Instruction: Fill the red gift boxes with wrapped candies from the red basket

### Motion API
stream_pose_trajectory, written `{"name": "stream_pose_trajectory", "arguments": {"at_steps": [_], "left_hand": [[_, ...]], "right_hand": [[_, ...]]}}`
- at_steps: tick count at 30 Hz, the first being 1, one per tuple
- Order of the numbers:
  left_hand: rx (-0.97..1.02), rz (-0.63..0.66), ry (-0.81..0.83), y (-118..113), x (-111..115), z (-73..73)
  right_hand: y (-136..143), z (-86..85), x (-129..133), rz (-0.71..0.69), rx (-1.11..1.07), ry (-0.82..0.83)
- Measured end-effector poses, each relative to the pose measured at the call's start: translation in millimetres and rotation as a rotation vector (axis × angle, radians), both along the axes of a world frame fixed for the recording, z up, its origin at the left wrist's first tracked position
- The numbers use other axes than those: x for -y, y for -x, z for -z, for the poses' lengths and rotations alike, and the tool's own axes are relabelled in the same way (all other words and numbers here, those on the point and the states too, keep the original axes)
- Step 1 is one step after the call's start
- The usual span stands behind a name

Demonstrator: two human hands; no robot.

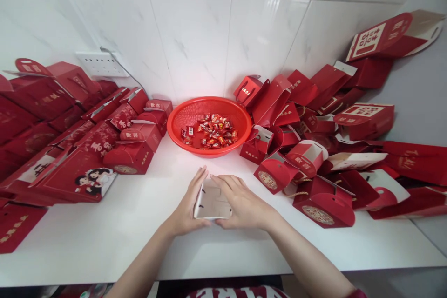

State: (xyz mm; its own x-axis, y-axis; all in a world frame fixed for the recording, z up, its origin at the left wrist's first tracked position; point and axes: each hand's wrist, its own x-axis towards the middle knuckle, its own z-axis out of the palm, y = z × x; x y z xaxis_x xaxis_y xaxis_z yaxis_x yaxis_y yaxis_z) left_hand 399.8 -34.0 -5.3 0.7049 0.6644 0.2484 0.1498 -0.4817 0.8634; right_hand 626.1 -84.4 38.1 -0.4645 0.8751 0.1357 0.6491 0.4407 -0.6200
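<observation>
Between my two hands, near the middle of the white table, is a small box [213, 202] with its top open and its pale inside showing. My left hand [186, 207] wraps round the box's left side, and my right hand [244, 202] grips its right side. Two small dark marks show on the inner left wall. The box's outer faces are mostly hidden by my fingers. Just beyond my hands sits a red plastic basket [209, 151] with several small wrapped candies [218, 130] in it.
Many red gift boxes [132, 151] are lined up and stacked on the left. A loose pile of red boxes [323, 202] covers the right side. A wall socket [101, 64] with a grey cable is on the tiled wall behind. The white table's [87, 260] front edge runs near me.
</observation>
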Motion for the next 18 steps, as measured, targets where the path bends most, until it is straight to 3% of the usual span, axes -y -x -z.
{"name": "stream_pose_trajectory", "arguments": {"at_steps": [4,8,10,13,16,18], "left_hand": [[-0.021,0.035,0.029,-2.0,-6.5,5.1],[-0.031,0.009,-0.045,-6.8,-27.2,7.4],[-0.021,-0.015,-0.079,-8.3,-40.1,8.7],[0.039,-0.053,-0.077,-9.1,-55.7,14.5],[0.096,-0.048,-0.036,-7.8,-62.4,22.1],[0.107,-0.049,-0.037,-5.6,-62.9,24.8]], "right_hand": [[0.7,2.6,-12.3,-0.067,-0.041,0.004],[-5.2,-2.3,-22.2,-0.057,-0.045,-0.045],[-11.2,-16.5,-25.4,-0.049,-0.061,-0.099],[-20.9,-50.6,-40.5,0.046,-0.128,-0.231],[-26.3,-81.6,-88.1,0.291,-0.138,-0.312],[-26.7,-90.8,-139.4,0.446,0.004,-0.187]]}}
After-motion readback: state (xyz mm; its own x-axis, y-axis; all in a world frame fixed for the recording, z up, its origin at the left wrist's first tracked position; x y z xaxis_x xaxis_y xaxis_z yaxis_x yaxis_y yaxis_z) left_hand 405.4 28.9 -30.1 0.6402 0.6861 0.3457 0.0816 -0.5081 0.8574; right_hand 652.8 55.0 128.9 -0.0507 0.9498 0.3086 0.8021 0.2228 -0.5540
